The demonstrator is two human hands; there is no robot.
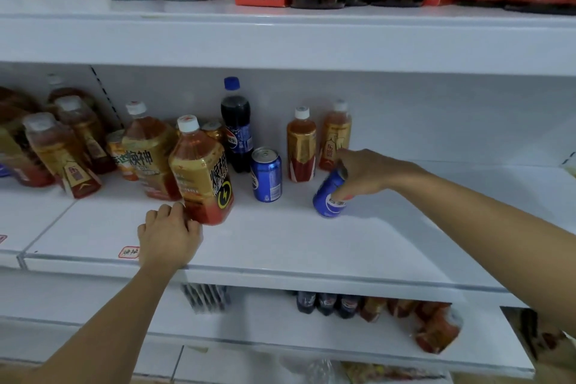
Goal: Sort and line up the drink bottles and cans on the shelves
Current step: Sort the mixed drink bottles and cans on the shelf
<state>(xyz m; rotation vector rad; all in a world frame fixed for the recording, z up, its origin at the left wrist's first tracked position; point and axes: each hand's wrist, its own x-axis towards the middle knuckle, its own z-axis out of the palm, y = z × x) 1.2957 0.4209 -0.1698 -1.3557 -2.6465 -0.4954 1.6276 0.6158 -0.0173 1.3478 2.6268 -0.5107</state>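
- Progress: the task appears partly done. On the middle shelf (280,246), gold-label bottles crowd the left side in a loose cluster, not in rows.
- The cola bottle (236,125) stands at the back. A blue can (266,174) stands upright just in front of it, to its right.
- Two small bottles (318,142) stand side by side near the back wall, apart from the left cluster.
- Remaining, as judged: grouping like drinks together and setting them in straight rows; the right part of the shelf holds no drinks in view.
- Right hand (364,171): the fingers curl over the top and side of a second can (329,195) and grip it. This can is tilted, its base at or just above the shelf, in front of the two small bottles.
- Left hand (170,234): it rests on the shelf near the front edge. The fingers (174,209) are bent and touch the base of the front bottle (202,171), which leans slightly. Whether they grip or only push cannot be told.
- The shelves above and below carry other goods, partly blurred.
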